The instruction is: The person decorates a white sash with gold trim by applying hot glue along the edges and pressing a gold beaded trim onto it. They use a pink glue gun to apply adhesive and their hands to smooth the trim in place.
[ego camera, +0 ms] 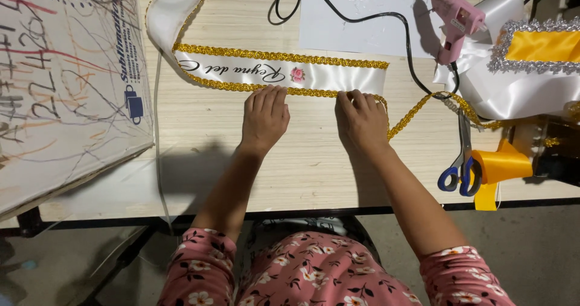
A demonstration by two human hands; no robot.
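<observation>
A white satin sash (326,75) with gold braid trim along both edges lies flat across the wooden table (314,167); it bears cursive lettering and a small pink flower. My left hand (264,117) presses flat, fingers together, on the sash's near gold edge. To its right, my right hand (362,120) pinches the gold braid (417,109) against that same edge near the sash's end. The loose braid runs off to the right.
A pink glue gun (453,22) with a black cord (362,19) stands at the back right on white paper. Blue-handled scissors (460,167) and a yellow ribbon roll (501,164) lie at right beside more white and yellow sashes (519,70). A scribbled cardboard sheet (60,88) covers the left.
</observation>
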